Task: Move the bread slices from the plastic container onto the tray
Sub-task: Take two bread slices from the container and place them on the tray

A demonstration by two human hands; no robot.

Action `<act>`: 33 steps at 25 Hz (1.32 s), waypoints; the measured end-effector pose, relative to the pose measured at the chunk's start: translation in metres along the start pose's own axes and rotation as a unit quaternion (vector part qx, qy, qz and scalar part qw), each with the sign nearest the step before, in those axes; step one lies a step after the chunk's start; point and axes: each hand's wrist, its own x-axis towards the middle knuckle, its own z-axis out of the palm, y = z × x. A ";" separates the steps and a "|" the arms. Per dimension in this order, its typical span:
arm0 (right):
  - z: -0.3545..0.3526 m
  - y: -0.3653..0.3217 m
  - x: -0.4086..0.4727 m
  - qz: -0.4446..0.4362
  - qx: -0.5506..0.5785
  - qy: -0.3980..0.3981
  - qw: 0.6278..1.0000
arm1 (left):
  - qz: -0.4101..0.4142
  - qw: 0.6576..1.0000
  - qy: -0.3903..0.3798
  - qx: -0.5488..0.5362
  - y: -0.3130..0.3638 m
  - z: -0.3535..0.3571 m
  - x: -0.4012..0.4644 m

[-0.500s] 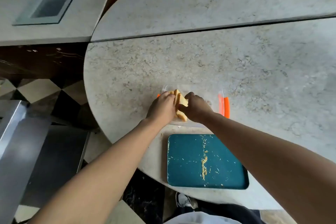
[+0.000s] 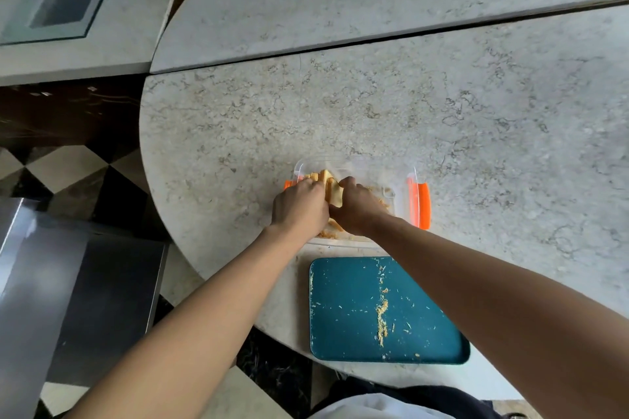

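Beige marble-look round table (image 2: 374,105), checkered floor (image 2: 68,170) off to the left. Teal tray (image 2: 343,309) sits crumb-dusted near the edge, just beside the clear plastic container (image 2: 381,170). Left hand (image 2: 299,207) and right hand (image 2: 357,211) both reach into it, fingers clamped around the bread slices (image 2: 328,180) inside.

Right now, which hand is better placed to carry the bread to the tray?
Probably the right hand: it grips the bread together with the left hand, but it is on the tray's side.
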 end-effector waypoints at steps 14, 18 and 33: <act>-0.013 0.020 -0.020 0.049 -0.003 0.058 0.997 | -0.043 0.999 -0.001 -0.023 0.034 0.006 0.021; -0.019 0.023 -0.028 0.051 0.005 0.087 0.995 | -0.077 0.991 0.039 -0.105 0.033 -0.002 0.014; -0.036 0.048 -0.128 -0.030 0.244 0.182 0.952 | -0.170 0.761 0.124 -0.613 -0.007 -0.030 -0.094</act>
